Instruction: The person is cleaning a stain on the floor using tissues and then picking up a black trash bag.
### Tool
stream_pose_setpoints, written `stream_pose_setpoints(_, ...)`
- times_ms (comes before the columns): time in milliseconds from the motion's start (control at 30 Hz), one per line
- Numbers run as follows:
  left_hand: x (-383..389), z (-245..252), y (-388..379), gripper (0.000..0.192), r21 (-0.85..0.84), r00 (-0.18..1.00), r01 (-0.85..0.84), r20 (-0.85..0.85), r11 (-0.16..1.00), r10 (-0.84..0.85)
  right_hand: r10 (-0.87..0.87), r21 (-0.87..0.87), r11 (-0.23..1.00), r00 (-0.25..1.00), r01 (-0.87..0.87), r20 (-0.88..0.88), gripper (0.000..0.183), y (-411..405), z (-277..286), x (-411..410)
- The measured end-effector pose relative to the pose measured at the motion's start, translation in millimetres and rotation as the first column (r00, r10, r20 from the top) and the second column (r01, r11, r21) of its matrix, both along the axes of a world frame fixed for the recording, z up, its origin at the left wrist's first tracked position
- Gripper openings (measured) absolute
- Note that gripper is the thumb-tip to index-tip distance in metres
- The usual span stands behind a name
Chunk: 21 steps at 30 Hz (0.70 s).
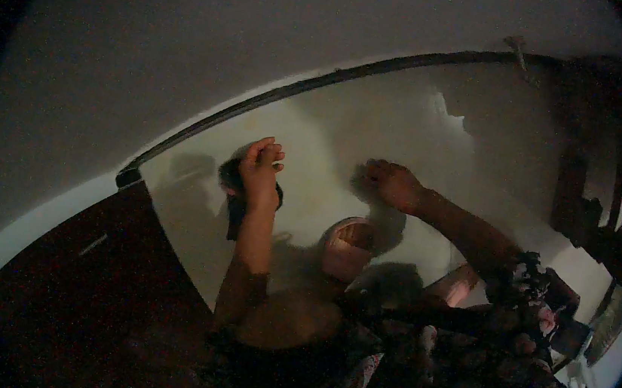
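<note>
My left hand (260,174) is held over a pale, smooth surface with its fingers half curled and apart; nothing shows between them. A dark object (234,217) lies partly hidden behind that wrist, too dim to identify. To the right, my right hand (394,184) is low over the same pale surface (309,154), fingers bent downward. Shadow covers its fingertips, so I cannot tell whether it holds anything. Below and between the hands stands a pink, open-topped container (347,254), like a small tub or mug. Its inside is brownish and partly shadowed.
A dark strip (299,86) edges the pale surface along a grey wall (190,45). At lower left is a dark brown panel (110,264) with a thin light mark. Patterned dark clothing (477,348) fills the lower right. Dim clutter (599,213) lies at far right.
</note>
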State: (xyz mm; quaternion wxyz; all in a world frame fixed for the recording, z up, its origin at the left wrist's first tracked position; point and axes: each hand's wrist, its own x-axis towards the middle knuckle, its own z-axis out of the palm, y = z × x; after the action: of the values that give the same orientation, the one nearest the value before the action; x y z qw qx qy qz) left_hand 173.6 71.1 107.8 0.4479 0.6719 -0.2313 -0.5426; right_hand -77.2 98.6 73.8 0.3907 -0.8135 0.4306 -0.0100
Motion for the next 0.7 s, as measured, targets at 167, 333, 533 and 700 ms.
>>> stream_pose_setpoints(167, -8, 5, -2, 0.02, 0.028, 1.0, 0.01, -0.014, 1.0, -0.01, 0.04, -0.067, 0.997, 0.998, -0.043, -0.051, 0.026, 20, -10, -41)
stream_pose_setpoints(333, -15, -2, 6, 0.019, 0.012, 0.998, 0.066, -0.016, 0.998, -0.066, -0.348, -0.194, 0.921, 0.937, 0.337, -0.028, 0.021, -48, 11, -50)
stream_pose_setpoints(533, -25, -7, 7, 0.017, 0.006, 0.991, 0.129, -0.034, 0.992, -0.129, -0.336, -0.278, 0.915, 0.934, 0.292, -0.123, 0.022, -85, -13, -39)
stream_pose_setpoints(700, -24, -16, 4, 0.021, 0.046, 0.988, 0.153, -0.045, 0.987, -0.151, 0.053, -0.307, 0.95, 0.998, -0.058, -0.025, 0.024, -47, -12, -31)
